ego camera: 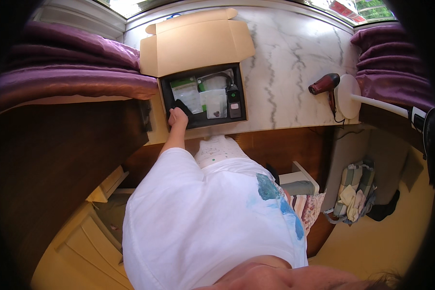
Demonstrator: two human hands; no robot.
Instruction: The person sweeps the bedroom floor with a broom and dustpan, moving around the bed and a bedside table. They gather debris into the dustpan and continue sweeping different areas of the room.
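My left hand [178,117] is closed around the near end of a flat black object [183,106], perhaps a phone, at the left front corner of an opened cardboard box [199,44]. Black foam [199,123] lines the box. Inside lie clear plastic packets [190,97] with white and green parts, and a smaller clear packet [216,108] nearer the front. At the right side of the box is a dark device [234,104] with a small green mark, and a black cable [217,77] curves behind it. My right hand is out of view.
The box stands on a marble-patterned counter [275,72]. To the right, a red and black hair dryer [324,84] lies beside the round white base [349,96] of a stand. Purple curtains [76,72] hang on both sides. A partly open drawer [299,181] is below the counter.
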